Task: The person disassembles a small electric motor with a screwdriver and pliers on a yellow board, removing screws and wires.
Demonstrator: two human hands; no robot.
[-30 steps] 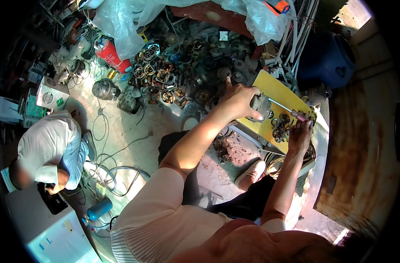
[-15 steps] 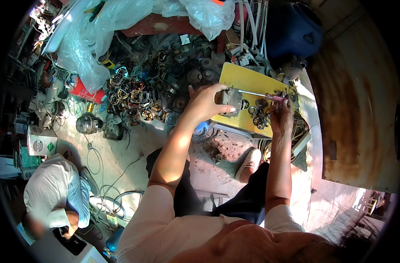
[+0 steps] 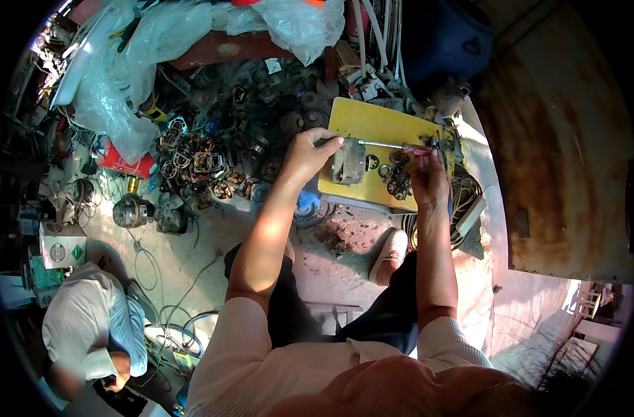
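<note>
A grey, boxy metal part (image 3: 349, 164), perhaps from a small motor, stands on a yellow board (image 3: 365, 115). At its upper left corner, my left hand (image 3: 308, 158) has thumb and forefinger drawn together, touching or close to the metal; what lies between the fingertips is too small to tell. My right hand (image 3: 430, 182) is closed round the reddish handle of a screwdriver (image 3: 383, 144). The shaft points left and its tip meets the part's upper right side. Several dark ring-shaped pieces (image 3: 399, 182) lie on the board beside my right hand.
A heap of wire coils and metal parts (image 3: 206, 163) spreads to the left, under clear plastic sheeting (image 3: 115, 104). A dark blue barrel (image 3: 445, 42) stands behind. At lower left another person (image 3: 87, 320) bends over. Cables (image 3: 164, 326) trail across the floor.
My left hand has let go of its wide hold across the metal part and moved to the upper left corner, fingers drawn together. The screwdriver stays at the part. The whole view has shifted slightly.
</note>
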